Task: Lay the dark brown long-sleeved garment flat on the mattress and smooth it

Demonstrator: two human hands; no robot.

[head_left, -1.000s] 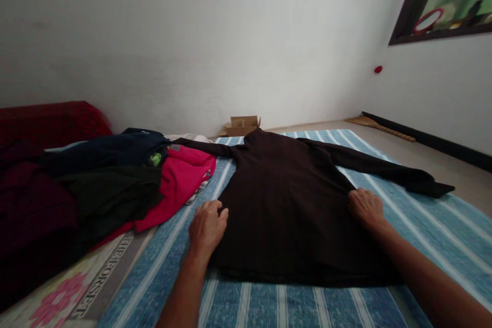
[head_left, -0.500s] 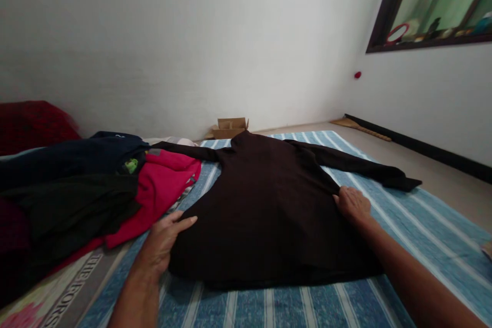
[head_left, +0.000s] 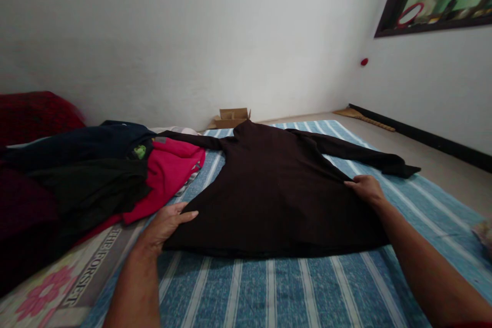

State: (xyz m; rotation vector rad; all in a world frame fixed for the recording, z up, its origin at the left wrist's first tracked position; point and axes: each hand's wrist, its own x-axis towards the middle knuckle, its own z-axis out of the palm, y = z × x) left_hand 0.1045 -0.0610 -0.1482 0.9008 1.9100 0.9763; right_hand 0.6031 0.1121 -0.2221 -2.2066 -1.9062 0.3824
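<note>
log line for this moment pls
left hand flat on top's left edge | right hand on right edge | top spread on mat

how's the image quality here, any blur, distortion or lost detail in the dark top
Head view: dim, even light, no glare; the flat dark brown long-sleeved top shows almost no fabric detail; wide-angle stretch bends the blue striped mat and forearms; the left hand and right hand look sharp.

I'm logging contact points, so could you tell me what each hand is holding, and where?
Both are on the dark long-sleeved garment: the left hand at its left side edge near the hem, the right hand at its right side edge. Whether either truly grips cannot be told.
</note>
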